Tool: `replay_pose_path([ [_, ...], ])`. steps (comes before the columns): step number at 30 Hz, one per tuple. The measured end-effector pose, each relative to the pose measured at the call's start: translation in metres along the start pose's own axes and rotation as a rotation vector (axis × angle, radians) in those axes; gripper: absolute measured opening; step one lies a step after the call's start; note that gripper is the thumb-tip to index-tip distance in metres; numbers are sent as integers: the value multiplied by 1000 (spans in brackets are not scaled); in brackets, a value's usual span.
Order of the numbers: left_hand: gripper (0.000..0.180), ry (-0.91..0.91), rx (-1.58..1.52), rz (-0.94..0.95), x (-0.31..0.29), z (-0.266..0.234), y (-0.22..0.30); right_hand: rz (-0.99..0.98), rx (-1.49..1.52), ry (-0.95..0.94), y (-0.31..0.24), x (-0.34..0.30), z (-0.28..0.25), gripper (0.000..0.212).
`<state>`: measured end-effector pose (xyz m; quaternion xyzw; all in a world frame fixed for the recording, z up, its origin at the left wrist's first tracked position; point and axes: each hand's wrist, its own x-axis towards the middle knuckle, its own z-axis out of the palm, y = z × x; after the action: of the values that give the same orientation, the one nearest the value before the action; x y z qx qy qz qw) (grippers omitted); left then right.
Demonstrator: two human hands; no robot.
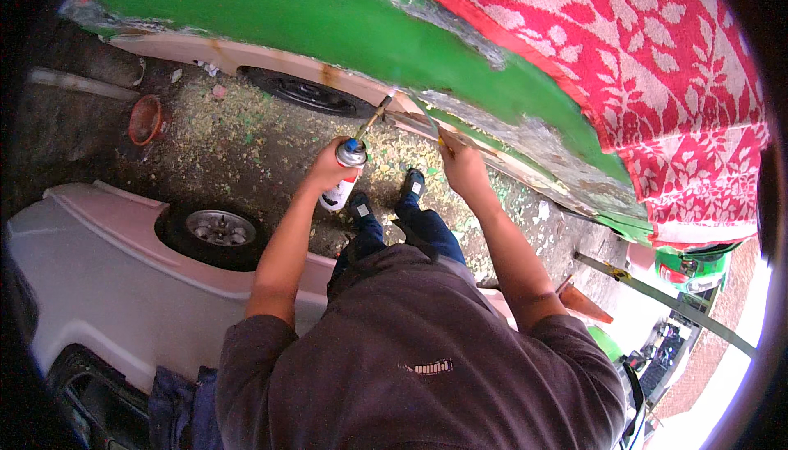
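Note:
My left hand (325,171) is wrapped round a gas canister (338,194) topped by a torch burner with a blue knob. Its thin brass tube and dark nozzle (384,103) point up at the lower edge of a green car body (287,6), where a pale glow shows at the tip. My right hand (466,175) grips a scraper (433,126), its blade against the same lower edge, just right of the nozzle. Along that edge, green paint is broken, baring grey and whitish patches (533,140). My fingers partly hide the scraper's handle.
A red and white leaf-patterned cloth (640,48) covers the green car's upper part. Paint flakes (222,130) litter the ground around my shoes (413,183). A reddish bowl (146,120) stands at left. Behind me is a pale car (123,261); a long bar (665,302) crosses at right.

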<state>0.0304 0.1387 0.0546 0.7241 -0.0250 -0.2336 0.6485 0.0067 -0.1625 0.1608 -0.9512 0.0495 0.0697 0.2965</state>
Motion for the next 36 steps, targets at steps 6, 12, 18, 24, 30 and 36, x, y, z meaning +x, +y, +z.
replay_pose_path([
  [6,67,2,25,-7,-2,-1,-17,63,-95,-64,-29,8,1,35],
  [12,68,18,9,10,-8,-2,-20,31,-127,-48,-15,7,3,35],
  [18,69,39,11,7,-4,-7,-10,5,-15,-14,-8,-1,2,32],
  [24,68,27,-15,-17,1,-10,-3,45,-20,-36,-16,0,1,33],
  [30,67,19,57,21,5,-11,-12,18,-103,10,-16,-1,6,34],
  [36,66,39,-13,-21,1,-9,-3,112,-127,-88,-22,7,6,37],
])
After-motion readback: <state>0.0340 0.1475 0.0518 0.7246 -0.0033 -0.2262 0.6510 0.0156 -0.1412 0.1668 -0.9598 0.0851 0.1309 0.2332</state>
